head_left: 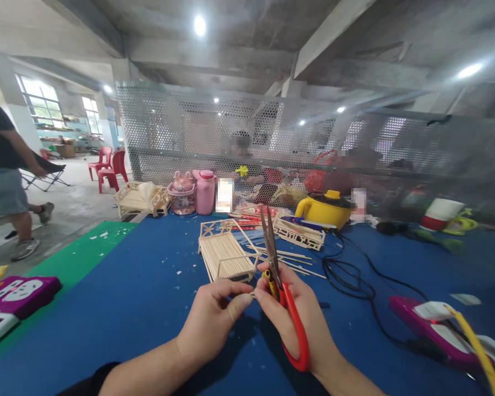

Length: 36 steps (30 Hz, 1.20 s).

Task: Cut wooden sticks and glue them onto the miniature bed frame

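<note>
My left hand point(214, 312) is closed in a pinch, and a short, thin piece of wooden stick point(252, 295) shows at its fingertips. Opposite it, my right hand point(303, 313) is closed around red-handled scissors point(296, 330), whose blades point up and away. The right thumb and finger also meet at the stick piece. A small yellow and black object point(268, 275) shows beside the blades, mostly hidden by the fingers. Just beyond my hands stands a small bed-like frame made of wooden sticks point(226, 254). Several loose sticks point(297, 258) lie to its right.
A yellow electric pot point(328, 210) stands at the back, with black cable point(350, 275) looping toward me. Purple power strips point(37, 291) sit at both sides. Pink bottles point(205, 192) and another stick model point(142, 199) line the mesh partition point(169, 132). A person point(8, 170) walks at left.
</note>
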Tool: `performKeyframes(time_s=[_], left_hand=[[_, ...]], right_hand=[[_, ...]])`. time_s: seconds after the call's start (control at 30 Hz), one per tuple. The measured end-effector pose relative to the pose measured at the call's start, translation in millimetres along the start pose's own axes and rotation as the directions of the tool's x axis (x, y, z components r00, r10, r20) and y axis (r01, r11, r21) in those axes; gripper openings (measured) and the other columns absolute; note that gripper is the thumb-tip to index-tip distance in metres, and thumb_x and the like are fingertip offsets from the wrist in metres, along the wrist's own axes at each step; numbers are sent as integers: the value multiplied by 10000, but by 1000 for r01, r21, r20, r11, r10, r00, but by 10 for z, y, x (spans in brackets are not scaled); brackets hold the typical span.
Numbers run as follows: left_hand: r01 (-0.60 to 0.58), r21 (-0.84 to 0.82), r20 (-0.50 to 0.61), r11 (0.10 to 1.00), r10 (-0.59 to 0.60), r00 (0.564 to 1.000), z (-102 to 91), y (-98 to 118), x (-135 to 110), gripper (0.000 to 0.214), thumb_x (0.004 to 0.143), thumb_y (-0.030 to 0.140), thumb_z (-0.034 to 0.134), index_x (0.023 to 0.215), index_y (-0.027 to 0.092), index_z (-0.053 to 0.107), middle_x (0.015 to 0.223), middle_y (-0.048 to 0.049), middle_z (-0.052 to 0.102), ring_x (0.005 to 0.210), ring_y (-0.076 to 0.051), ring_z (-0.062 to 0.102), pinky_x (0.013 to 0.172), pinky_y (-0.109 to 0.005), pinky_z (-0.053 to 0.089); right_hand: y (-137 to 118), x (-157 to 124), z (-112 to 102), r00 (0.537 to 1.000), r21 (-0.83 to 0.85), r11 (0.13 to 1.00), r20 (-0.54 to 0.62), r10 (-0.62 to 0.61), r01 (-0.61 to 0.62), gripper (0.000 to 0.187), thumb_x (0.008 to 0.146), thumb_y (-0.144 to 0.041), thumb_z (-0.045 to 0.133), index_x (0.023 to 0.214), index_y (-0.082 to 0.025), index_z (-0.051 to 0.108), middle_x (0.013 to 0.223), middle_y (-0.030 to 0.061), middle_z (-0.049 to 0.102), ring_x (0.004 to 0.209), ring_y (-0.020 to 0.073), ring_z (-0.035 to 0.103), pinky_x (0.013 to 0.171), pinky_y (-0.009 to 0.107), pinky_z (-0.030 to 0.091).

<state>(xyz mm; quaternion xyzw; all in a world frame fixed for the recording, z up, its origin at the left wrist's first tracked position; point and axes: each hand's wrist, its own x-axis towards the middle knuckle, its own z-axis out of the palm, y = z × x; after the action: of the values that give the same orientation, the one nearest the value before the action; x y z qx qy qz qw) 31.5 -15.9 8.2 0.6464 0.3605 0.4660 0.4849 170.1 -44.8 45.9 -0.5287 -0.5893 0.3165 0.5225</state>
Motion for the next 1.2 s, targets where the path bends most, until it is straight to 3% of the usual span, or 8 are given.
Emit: performKeyframes(time_s=[0.17,0.23,0.37,0.5,0.6,0.77,1.2], left_hand=[[-124,189,46,974,117,992,-6,15,-12,202,814,317,568,848,196,725,804,-56,700,742,-173,605,708,-253,432],[-79,118,20,990,77,997,7,1,-12,181,794,319,592,804,174,700,782,-52,685,721,-164,592,684,-245,434],[63,-177,-27,982,-69,997,32,-25,3,168,736,314,657,760,149,639,718,-26,650,647,-122,551,620,-217,426],[92,-318,-91,944,-127,988,26,1,21,201,680,311,713,749,141,632,670,-4,637,603,-98,527,588,-202,420],[71,-331,-83,941,-104,991,14,32,22,225,670,337,719,753,136,661,686,-14,662,606,-106,543,598,-212,432],[55,-316,-34,947,-70,997,0,49,1,246,686,366,704,802,150,699,742,-29,699,654,-133,580,649,-238,456],[10,-253,23,967,-4,1000,-21,37,-15,132,742,247,650,792,146,720,812,-52,716,786,-178,615,772,-275,465]], right_hand=[[73,-37,0,995,-70,994,46,-84,87,234,740,-252,577,963,-190,539,703,-5,593,591,117,582,529,202,469],[80,-56,-31,994,-94,992,67,-82,88,238,761,-268,570,983,-196,528,728,-1,597,602,119,585,538,205,476],[55,-129,-169,978,-204,970,185,-92,130,331,781,-354,575,1065,-213,480,816,13,610,661,135,593,600,234,502],[43,-241,-283,975,-407,905,218,-33,122,460,747,-405,603,1135,-205,459,974,65,631,777,182,613,705,308,517],[56,-308,-295,974,-526,842,227,-1,124,468,703,-383,650,1113,-219,495,1021,78,625,842,215,617,730,347,513],[78,-326,-282,977,-651,735,197,-76,189,512,621,-381,729,1069,-225,536,1021,82,611,901,254,591,764,401,493],[73,-304,-296,968,-690,685,235,-94,234,457,616,-452,741,974,-217,584,881,49,622,786,231,595,677,357,483]])
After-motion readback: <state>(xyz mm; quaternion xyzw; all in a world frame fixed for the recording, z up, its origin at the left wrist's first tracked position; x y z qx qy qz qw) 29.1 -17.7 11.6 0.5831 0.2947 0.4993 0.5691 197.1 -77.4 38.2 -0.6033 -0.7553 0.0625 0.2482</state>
